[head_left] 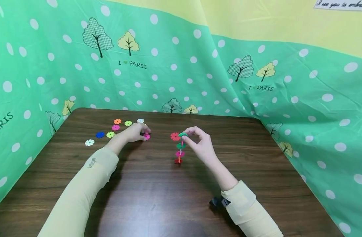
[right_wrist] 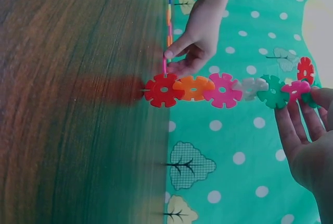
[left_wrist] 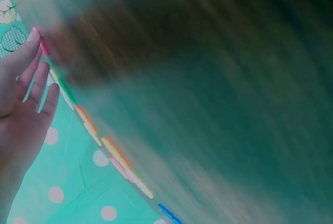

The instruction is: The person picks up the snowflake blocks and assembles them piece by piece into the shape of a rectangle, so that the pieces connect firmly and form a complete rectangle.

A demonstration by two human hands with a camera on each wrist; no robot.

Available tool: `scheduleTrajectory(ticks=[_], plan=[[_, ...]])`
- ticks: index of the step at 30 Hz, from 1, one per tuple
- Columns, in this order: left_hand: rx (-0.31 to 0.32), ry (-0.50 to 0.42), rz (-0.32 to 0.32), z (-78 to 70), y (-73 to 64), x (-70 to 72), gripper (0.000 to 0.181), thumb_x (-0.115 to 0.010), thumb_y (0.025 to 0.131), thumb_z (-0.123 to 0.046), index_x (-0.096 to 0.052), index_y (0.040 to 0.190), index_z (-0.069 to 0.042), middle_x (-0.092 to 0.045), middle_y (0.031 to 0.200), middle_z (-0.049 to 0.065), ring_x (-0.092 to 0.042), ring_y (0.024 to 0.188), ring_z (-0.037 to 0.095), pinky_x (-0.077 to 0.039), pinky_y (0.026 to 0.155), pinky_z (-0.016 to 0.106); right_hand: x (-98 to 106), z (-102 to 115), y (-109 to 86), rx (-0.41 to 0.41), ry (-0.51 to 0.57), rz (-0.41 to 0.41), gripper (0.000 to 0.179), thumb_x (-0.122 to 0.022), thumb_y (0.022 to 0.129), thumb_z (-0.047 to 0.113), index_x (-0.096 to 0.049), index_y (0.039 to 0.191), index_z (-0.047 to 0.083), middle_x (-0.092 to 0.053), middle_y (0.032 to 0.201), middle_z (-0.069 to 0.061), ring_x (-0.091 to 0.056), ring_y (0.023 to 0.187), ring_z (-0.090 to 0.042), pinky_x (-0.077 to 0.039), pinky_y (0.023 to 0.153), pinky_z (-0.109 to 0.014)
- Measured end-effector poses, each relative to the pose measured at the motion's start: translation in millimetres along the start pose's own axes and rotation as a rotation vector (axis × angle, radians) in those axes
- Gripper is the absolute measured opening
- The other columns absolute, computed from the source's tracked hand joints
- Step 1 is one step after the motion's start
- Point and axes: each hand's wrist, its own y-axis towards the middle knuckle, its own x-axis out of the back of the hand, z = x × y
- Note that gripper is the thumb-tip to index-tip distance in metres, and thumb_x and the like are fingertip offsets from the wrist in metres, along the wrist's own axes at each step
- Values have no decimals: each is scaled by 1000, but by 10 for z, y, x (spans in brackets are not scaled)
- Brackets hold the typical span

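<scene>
My right hand (head_left: 201,144) pinches a green notched snowflake disc (head_left: 182,134) at the top of an upright chain of interlocked discs. Below it the chain runs through pink, green (right_wrist: 272,91), whitish (right_wrist: 253,88), pink (right_wrist: 222,90) and orange (right_wrist: 193,88) discs to a red disc (right_wrist: 164,90) at the bottom. Another red disc (head_left: 175,136) sticks out sideways from the top, on the left. Farther left, my left hand (head_left: 135,132) pinches a loose pink snowflake disc (head_left: 146,136) at the tabletop, thumb against its face in the left wrist view.
Several loose discs lie on the brown table (head_left: 157,191) around my left hand, among them a white disc (head_left: 89,142), a blue disc (head_left: 100,134) and an orange disc (head_left: 117,121). Behind the table hangs a green dotted curtain (head_left: 192,72). A small black object (head_left: 219,202) sits by my right cuff.
</scene>
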Motion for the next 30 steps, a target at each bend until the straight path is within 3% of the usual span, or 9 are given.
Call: scheduleTrajectory(ticks=[5, 11, 19, 24, 30], plan=[[23, 24, 29, -2, -20, 19, 25, -75, 80, -8, -69, 104, -2, -66, 101, 10, -60, 99, 26, -48, 90, 42, 0, 27, -4, -4, 0, -4, 13, -67, 86, 3, -63, 97, -2, -66, 90, -17, -58, 83, -11, -50, 61, -21], [50, 21, 20, 14, -36, 31, 20, -78, 77, -12, -70, 94, -5, -68, 96, 7, -60, 96, 24, -47, 90, 42, 6, 40, -6, 2, -7, -5, 13, -67, 86, 2, -63, 96, -3, -65, 89, -17, -58, 82, -11, -49, 62, -24], [70, -46, 7, -25, -72, 29, 24, -79, 76, -13, -57, 85, -9, -61, 76, 3, -54, 73, 17, -46, 71, 33, 11, 52, -15, 3, -28, -8, 13, -67, 86, 2, -63, 97, -3, -66, 90, -17, -58, 84, -10, -48, 62, -31], [60, -76, -34, -71, -101, 45, 17, -77, 78, -11, -61, 83, -10, -64, 71, -1, -56, 67, 14, -47, 68, 30, 9, 40, -9, 1, -20, -1, 13, -67, 86, 3, -63, 98, -4, -66, 90, -17, -58, 83, -11, -49, 60, -25], [29, -99, -134, -176, -137, 126, 8, -76, 80, -11, -68, 78, -9, -68, 70, -1, -62, 66, 9, -52, 66, 30, 23, 37, -8, -6, -6, 41, 20, -65, 87, 3, -65, 106, -4, -66, 94, -17, -61, 76, -19, -53, 65, -24]])
